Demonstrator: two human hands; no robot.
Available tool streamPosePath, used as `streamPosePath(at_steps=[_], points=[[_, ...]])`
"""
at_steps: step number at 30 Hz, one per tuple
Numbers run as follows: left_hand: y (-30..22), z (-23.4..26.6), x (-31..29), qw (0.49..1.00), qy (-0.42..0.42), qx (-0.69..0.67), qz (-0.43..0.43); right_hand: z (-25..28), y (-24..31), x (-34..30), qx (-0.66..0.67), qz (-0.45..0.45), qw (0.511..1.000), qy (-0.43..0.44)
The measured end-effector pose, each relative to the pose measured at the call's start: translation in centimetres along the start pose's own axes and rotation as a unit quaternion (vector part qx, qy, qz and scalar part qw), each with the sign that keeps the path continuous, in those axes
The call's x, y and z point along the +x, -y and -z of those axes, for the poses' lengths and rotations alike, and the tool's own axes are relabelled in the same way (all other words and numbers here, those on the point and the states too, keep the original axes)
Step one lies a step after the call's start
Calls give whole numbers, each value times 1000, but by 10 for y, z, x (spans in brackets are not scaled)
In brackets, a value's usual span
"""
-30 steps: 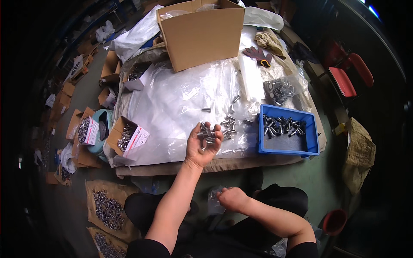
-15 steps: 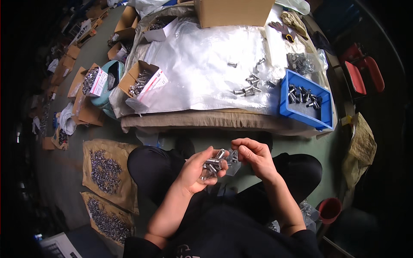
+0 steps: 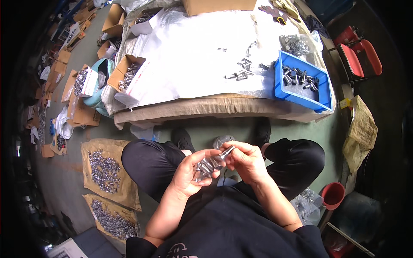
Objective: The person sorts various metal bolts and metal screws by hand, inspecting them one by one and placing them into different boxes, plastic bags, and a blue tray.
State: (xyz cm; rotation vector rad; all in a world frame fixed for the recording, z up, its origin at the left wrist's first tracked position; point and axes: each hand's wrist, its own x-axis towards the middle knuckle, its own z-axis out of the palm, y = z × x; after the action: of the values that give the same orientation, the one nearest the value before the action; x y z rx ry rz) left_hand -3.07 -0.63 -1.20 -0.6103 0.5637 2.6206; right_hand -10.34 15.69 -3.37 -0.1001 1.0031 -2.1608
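Observation:
My left hand (image 3: 186, 173) is cupped palm up in front of my body. Several shiny headed metal pins (image 3: 206, 166) lie in its curled fingers. Close against its fingertips, my right hand (image 3: 251, 164) pinches one metal pin (image 3: 226, 152) between thumb and fingers. This pin is tilted, its upper end pointing right. Just beyond the hands, between my feet, a clear plastic bag (image 3: 223, 141) shows in part; its contents are mostly hidden.
Ahead, a covered worktable (image 3: 185, 107) bears loose metal pins (image 3: 241, 71), a blue bin (image 3: 303, 96) of more pins and an open carton (image 3: 115, 79). Brown sheets (image 3: 131, 193) with many small parts lie at left. A red bucket (image 3: 333, 193) and red chair (image 3: 360, 62) stand at right.
My right hand has come left to meet the left hand, and a pin now shows in its pinch. The view has shifted, so the table sits higher in the picture.

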Motion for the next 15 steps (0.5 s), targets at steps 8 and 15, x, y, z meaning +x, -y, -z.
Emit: streamPosePath(at_steps=[8,15], points=[[4,-9,-8,994,-43,91,-53,-1,-6,-4,126,-59,990,-26],[12,6,-6,986,-42,104,-126,-7,-7,-11,56,-16,998,18]])
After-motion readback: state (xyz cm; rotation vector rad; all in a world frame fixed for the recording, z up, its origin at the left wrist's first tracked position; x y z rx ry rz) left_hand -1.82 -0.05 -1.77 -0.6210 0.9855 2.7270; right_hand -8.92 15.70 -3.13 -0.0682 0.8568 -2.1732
